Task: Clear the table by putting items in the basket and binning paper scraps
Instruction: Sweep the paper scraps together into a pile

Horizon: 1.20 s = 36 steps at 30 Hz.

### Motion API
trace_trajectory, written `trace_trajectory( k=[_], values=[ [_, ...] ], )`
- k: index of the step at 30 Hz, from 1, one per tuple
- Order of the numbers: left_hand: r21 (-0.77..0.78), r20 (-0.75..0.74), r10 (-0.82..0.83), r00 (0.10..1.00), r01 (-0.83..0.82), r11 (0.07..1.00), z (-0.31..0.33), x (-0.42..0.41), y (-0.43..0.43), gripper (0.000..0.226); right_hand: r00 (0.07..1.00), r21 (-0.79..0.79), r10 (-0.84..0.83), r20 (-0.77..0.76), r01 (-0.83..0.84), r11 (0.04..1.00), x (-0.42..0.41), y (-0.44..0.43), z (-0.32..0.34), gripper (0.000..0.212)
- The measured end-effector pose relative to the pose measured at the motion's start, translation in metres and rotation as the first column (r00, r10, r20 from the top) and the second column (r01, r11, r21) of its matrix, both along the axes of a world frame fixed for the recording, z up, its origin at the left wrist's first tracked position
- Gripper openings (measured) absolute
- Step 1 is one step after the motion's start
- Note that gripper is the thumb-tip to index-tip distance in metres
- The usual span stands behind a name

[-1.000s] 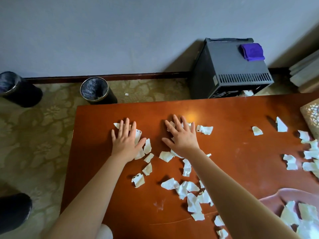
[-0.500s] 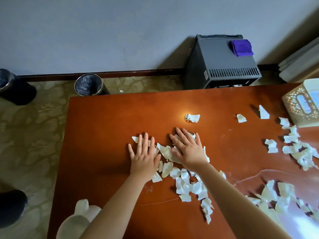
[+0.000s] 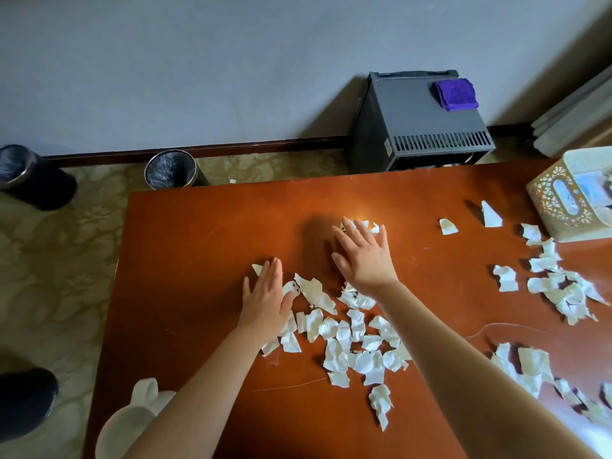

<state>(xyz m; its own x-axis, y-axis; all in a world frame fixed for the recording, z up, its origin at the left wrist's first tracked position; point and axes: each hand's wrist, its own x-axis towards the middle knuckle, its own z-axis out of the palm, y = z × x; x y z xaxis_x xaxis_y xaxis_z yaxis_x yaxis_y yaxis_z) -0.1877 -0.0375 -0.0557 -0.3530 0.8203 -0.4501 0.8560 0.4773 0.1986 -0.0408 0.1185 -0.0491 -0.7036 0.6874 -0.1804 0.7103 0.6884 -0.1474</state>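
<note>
Several white paper scraps (image 3: 344, 336) lie heaped in the middle of the reddish-brown table (image 3: 198, 246). My left hand (image 3: 265, 299) rests flat on the left edge of that heap, fingers together, holding nothing. My right hand (image 3: 362, 256) hovers flat over the table beyond the heap, fingers spread above a small scrap (image 3: 372, 226) at its fingertips. More scraps (image 3: 556, 286) are scattered at the right, and others lie on a clear tray (image 3: 516, 362) at the lower right. A white patterned basket (image 3: 559, 210) stands at the table's far right edge.
Two black bins stand on the carpet past the table: one (image 3: 174, 170) near its far left corner, another (image 3: 29, 177) further left. A grey box (image 3: 420, 127) with a purple cloth (image 3: 455, 94) sits by the wall. A white rabbit-shaped object (image 3: 132, 422) lies at the near left.
Both hands dragged scraps toward me into one heap. Since then my right hand has lifted and reached forward to the lone scrap further out; my left hand has stayed by the heap.
</note>
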Motion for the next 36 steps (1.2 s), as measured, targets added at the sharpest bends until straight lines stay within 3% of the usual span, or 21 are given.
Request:
trace_trajectory(
  k=[6, 11, 15, 17, 19, 23, 28, 32, 36],
  values=[
    [-0.093, -0.037, -0.096, 0.995, 0.092, 0.991, -0.005, 0.004, 0.012, 0.066, 0.994, -0.145, -0.018, 0.107, 0.033, 0.989, -0.019, 0.032, -0.01, 0.059],
    [-0.074, -0.04, -0.134, 0.99, 0.13, 0.989, -0.004, 0.024, 0.017, 0.063, 0.993, -0.148, -0.022, 0.115, 0.039, 0.988, 0.011, 0.013, -0.011, 0.057],
    [-0.041, 0.083, -0.124, 0.989, 0.128, 0.991, 0.001, 0.049, 0.022, 0.059, 0.986, -0.078, -0.035, 0.162, 0.049, 0.996, 0.051, -0.013, -0.006, 0.063],
    [-0.016, 0.186, -0.132, 0.974, 0.137, 0.99, 0.01, 0.058, 0.025, 0.056, 0.99, -0.036, -0.044, 0.133, 0.049, 0.998, 0.064, -0.022, -0.001, 0.077],
    [0.041, 0.23, -0.135, 0.964, 0.129, 0.991, 0.018, 0.062, 0.024, 0.055, 0.997, -0.008, -0.048, 0.066, 0.048, 0.999, 0.069, -0.029, 0.005, 0.077],
    [0.106, 0.167, -0.033, 0.985, 0.016, 0.994, 0.034, 0.05, 0.01, 0.053, 0.998, 0.008, -0.025, -0.057, 0.026, 1.0, 0.057, -0.052, 0.019, 0.063],
    [0.172, 0.01, 0.096, 0.995, -0.096, 0.98, 0.032, 0.018, -0.031, 0.046, 0.994, 0.05, 0.095, -0.061, -0.092, 0.995, 0.038, -0.117, 0.014, 0.049],
    [0.089, 0.08, 0.136, 0.987, -0.143, 0.986, 0.015, 0.022, -0.057, 0.057, 0.993, -0.04, 0.116, 0.035, -0.115, 0.993, 0.044, -0.167, -0.003, 0.057],
    [0.034, 0.016, 0.011, 1.0, -0.011, 0.999, -0.004, 0.047, -0.061, 0.063, 0.985, -0.042, 0.075, 0.158, -0.069, 0.997, 0.068, -0.167, -0.023, 0.055]
  ],
)
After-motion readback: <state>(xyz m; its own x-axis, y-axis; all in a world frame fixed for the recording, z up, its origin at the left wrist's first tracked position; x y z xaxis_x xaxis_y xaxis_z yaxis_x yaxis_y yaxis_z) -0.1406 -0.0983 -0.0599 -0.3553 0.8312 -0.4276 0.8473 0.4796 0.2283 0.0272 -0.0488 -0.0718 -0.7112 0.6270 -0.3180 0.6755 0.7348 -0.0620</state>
